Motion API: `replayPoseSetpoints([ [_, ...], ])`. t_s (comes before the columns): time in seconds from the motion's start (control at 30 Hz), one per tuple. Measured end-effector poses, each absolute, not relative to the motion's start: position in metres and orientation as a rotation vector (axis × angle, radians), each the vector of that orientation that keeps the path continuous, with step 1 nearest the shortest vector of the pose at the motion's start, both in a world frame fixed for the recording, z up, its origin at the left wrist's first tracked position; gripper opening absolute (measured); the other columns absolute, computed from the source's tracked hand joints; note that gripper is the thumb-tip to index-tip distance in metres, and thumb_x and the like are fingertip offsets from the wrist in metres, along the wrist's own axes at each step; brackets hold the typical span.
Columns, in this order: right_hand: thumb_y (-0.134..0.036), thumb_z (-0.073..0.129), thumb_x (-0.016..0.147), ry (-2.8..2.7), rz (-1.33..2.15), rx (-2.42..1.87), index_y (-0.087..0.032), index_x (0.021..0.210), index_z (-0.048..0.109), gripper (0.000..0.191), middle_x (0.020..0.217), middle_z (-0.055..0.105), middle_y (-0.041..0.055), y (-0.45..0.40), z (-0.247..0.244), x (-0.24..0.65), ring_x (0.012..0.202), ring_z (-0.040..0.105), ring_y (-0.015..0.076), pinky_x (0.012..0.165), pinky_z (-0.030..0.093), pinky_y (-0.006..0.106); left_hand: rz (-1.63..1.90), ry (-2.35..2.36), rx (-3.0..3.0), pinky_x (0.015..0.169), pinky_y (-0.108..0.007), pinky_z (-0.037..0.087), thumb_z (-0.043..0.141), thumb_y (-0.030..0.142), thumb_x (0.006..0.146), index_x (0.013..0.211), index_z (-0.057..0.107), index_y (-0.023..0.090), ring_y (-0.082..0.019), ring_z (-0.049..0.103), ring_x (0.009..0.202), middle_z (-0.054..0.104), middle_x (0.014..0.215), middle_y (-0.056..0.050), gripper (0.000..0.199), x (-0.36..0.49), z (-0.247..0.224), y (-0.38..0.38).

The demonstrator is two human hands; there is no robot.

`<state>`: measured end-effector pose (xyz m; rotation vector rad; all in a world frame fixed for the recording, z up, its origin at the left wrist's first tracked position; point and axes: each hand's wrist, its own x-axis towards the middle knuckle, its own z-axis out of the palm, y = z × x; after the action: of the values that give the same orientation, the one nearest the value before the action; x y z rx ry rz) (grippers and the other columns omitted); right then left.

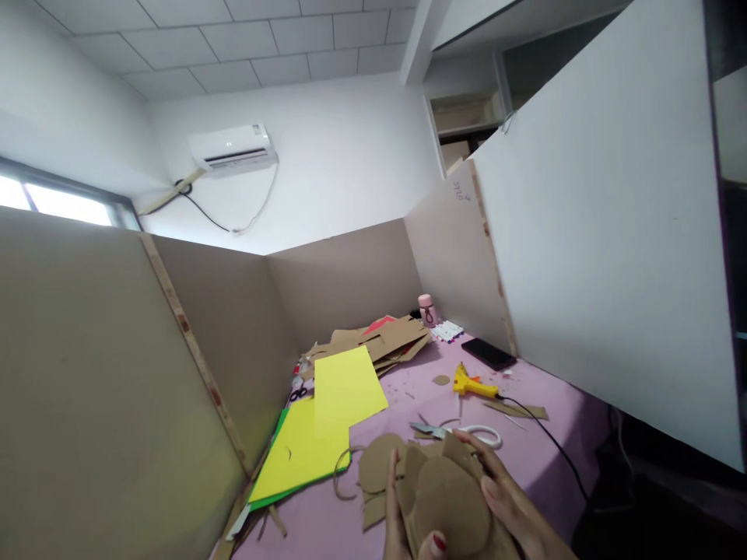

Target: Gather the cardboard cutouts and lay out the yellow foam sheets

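Between my two hands is a layered brown cardboard cutout [452,505], with a rounded piece on its face and ear-like flaps at the top. My left hand [397,513] grips its left side, the red-nailed thumb lying on the front near the bottom edge. Along the right side, my right hand [505,502] is closed on it with fingers reaching to the upper edge. Just beyond it lie white-handled scissors [482,435], partly covered by the cardboard. A round cardboard piece [379,460] rests beside my left hand.
A yellow glue gun [475,383] with a black cord, a dark phone [489,354], markers [447,331] and a pink bottle [427,311] stand or lie to the right. Yellow sheets [350,381] and stacked cardboard [402,336] are left and behind. Grey partitions [344,272] enclose the pink-covered table [315,521].
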<state>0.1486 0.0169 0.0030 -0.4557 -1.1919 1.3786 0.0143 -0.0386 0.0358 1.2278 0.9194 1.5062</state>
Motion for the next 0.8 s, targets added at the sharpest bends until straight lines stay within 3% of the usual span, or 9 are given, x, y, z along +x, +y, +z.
replayPoseSetpoints([
  [0.13, -0.063, 0.060, 0.074, -1.148, 1.352, -0.449, -0.032, 0.119, 0.055, 0.056, 0.134, 0.056, 0.0046, 0.016, -0.003, 0.147, 0.135, 0.034, 0.0286, 0.109, 0.029, 0.043, 1.480, 0.922, 1.230, 0.113, -0.040, 0.024, 0.069, 0.073, 0.049, 0.142, 0.031, 0.025, -0.034, 0.035, 0.134, 0.056, 0.134, -0.010, 0.112, 0.011, 0.037, -0.033],
  [0.3, -0.069, 0.057, 0.072, -1.165, 1.380, -0.512, -0.028, 0.122, 0.053, 0.064, 0.142, 0.048, 0.0057, 0.005, 0.002, 0.152, 0.136, 0.032, 0.0300, 0.107, 0.034, 0.040, 1.408, 0.987, 1.191, 0.114, -0.044, 0.020, 0.060, 0.078, 0.054, 0.141, 0.034, 0.026, -0.033, 0.040, 0.131, 0.060, 0.128, -0.009, 0.104, 0.007, 0.035, -0.029],
  [0.47, -0.064, 0.053, 0.079, -1.151, 1.483, -0.637, -0.028, 0.136, 0.041, 0.068, 0.148, 0.040, 0.0035, -0.009, 0.020, 0.161, 0.138, 0.029, 0.0261, 0.112, 0.026, 0.038, 1.441, 0.958, 1.243, 0.111, -0.043, 0.028, 0.075, 0.074, 0.030, 0.145, 0.022, 0.023, -0.036, 0.033, 0.135, 0.046, 0.142, -0.013, 0.136, 0.006, 0.027, -0.033],
  [0.57, -0.066, 0.052, 0.078, -1.070, 1.474, -0.699, -0.028, 0.138, 0.039, 0.072, 0.150, 0.036, 0.0028, -0.010, 0.027, 0.163, 0.141, 0.020, 0.0248, 0.115, 0.018, 0.037, 1.449, 0.989, 1.190, 0.110, -0.043, 0.030, 0.066, 0.081, 0.038, 0.147, 0.015, 0.017, -0.038, 0.028, 0.137, 0.029, 0.151, -0.018, 0.136, 0.001, 0.020, -0.032],
  [0.63, -0.067, 0.052, 0.078, -1.003, 1.497, -0.712, -0.029, 0.137, 0.040, 0.071, 0.148, 0.039, 0.0021, -0.008, 0.028, 0.163, 0.141, 0.019, 0.0250, 0.115, 0.019, 0.039, 1.451, 1.018, 1.177, 0.113, -0.045, 0.019, 0.059, 0.085, 0.042, 0.146, 0.017, 0.010, -0.038, 0.017, 0.139, 0.024, 0.152, -0.020, 0.135, -0.001, 0.014, -0.032],
  [0.73, -0.068, 0.053, 0.077, -0.982, 1.525, -0.660, -0.030, 0.133, 0.046, 0.068, 0.142, 0.048, 0.0036, -0.002, 0.026, 0.162, 0.137, 0.031, 0.0276, 0.112, 0.027, 0.042, 1.465, 1.057, 1.224, 0.114, -0.039, -0.004, 0.066, 0.080, 0.039, 0.143, 0.029, 0.011, -0.032, -0.005, 0.140, 0.033, 0.150, -0.016, 0.131, -0.005, 0.004, -0.033],
  [0.8, -0.071, 0.054, 0.073, -1.006, 1.508, -0.607, -0.030, 0.130, 0.050, 0.070, 0.136, 0.055, 0.0058, 0.004, 0.021, 0.163, 0.131, 0.041, 0.0296, 0.108, 0.033, 0.044, 1.463, 1.058, 1.257, 0.114, -0.038, -0.004, 0.069, 0.076, 0.044, 0.141, 0.036, 0.015, -0.031, 0.004, 0.141, 0.040, 0.147, -0.013, 0.119, -0.009, 0.003, -0.036],
])
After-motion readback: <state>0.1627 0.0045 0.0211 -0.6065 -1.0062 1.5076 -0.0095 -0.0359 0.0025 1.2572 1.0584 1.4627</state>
